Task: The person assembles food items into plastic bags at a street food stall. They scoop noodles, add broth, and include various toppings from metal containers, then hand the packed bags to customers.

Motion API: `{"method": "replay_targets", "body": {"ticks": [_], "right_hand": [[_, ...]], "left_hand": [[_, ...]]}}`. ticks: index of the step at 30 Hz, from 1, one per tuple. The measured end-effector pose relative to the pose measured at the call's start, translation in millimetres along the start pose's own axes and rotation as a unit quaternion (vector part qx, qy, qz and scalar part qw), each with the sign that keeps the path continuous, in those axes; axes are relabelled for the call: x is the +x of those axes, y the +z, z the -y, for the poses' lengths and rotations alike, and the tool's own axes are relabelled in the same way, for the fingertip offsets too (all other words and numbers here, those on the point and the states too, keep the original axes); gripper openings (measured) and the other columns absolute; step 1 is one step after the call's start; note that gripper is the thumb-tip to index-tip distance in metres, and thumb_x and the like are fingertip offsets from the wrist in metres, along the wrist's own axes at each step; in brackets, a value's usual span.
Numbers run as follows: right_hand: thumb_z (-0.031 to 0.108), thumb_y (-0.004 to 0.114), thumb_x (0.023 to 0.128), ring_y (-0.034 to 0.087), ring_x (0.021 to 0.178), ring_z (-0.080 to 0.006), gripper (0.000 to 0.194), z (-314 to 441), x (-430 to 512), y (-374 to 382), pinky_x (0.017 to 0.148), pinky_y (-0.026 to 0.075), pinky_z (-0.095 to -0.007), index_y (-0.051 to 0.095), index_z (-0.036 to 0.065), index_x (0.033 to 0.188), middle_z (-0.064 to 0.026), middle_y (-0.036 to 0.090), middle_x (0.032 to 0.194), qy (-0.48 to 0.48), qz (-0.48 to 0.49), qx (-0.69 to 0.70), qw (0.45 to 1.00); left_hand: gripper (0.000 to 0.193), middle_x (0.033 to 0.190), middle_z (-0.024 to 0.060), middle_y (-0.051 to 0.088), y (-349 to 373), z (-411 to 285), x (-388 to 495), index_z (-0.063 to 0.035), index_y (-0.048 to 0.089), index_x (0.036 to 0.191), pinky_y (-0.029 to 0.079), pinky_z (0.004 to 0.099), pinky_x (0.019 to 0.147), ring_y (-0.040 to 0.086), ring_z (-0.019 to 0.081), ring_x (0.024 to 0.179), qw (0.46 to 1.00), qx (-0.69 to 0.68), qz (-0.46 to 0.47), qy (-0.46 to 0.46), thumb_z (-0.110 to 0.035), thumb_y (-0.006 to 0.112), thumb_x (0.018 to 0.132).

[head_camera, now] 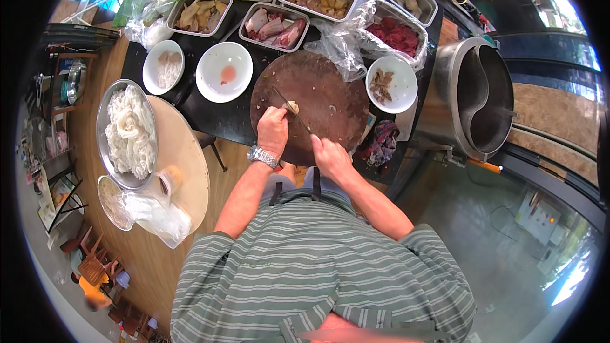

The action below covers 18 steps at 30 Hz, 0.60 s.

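Note:
On a round dark wooden chopping board (pixel 329 90), my left hand (pixel 272 128) pinches a small pale piece of food (pixel 294 106) with bent fingers. My right hand (pixel 332 156) grips the handle of a knife (pixel 302 123). The blade, seen almost edge-on, lies across the pale piece, close to my left fingertips. Small scraps dot the board. Beyond it to the left, a white bowl (pixel 209 74) holds a little reddish liquid. Right of the board stands another white bowl (pixel 400 90) with brown meat slices.
Metal trays with raw bony meat (pixel 274 31), cut chicken (pixel 200 14) and red meat (pixel 393 35) line the back. A bowl of noodles and meat (pixel 164 69) stands left, near a basin of white noodles (pixel 126 133). A divided steel pot (pixel 486 100) is at right.

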State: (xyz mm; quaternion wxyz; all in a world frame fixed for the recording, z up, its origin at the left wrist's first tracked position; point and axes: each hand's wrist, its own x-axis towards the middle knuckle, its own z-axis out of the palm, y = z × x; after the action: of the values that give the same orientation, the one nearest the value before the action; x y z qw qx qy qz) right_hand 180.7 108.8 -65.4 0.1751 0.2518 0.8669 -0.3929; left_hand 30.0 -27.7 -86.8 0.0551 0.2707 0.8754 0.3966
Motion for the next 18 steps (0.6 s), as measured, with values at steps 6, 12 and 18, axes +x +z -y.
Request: {"method": "replay_targets", "body": {"ticks": [6,12,18], "right_hand": [[0.058,0.034,0.106,0.067,0.093,-0.0536,0.072,34.1,61.0,7.1,0.086,0.052,-0.0589,0.069,-0.003,0.092,-0.0355,0.069,0.094,0.056,-0.046,0.056,0.996],[0.057,0.036,0.106,0.068,0.09,-0.0524,0.069,12.5,-14.0,-20.5,0.082,0.054,-0.0583,0.068,-0.003,0.092,-0.0345,0.069,0.09,0.048,0.001,0.018,0.999],[0.057,0.037,0.106,0.068,0.088,-0.0519,0.07,6.3,-32.8,-17.5,0.081,0.054,-0.0588,0.068,-0.003,0.09,-0.0338,0.069,0.087,0.078,0.005,-0.01,0.997]], "left_hand": [[0.003,0.087,0.0167,0.067,-0.3,-4.2,-0.4,-0.0009,0.07,0.086,0.055,0.0433,0.073,0.066,0.0367,0.083,1.0,0.002,0.001,-0.006,-0.001,0.07,0.083],[0.005,0.082,0.019,0.063,1.6,1.0,2.4,0.0,0.066,0.079,0.053,0.0463,0.074,0.064,0.0397,0.083,1.0,0.008,-0.004,0.008,0.004,0.064,0.078],[0.01,0.083,0.0183,0.062,0.5,3.1,3.8,0.0005,0.064,0.079,0.054,0.0457,0.076,0.064,0.0393,0.085,0.999,0.035,0.024,0.005,0.008,0.06,0.074]]}}
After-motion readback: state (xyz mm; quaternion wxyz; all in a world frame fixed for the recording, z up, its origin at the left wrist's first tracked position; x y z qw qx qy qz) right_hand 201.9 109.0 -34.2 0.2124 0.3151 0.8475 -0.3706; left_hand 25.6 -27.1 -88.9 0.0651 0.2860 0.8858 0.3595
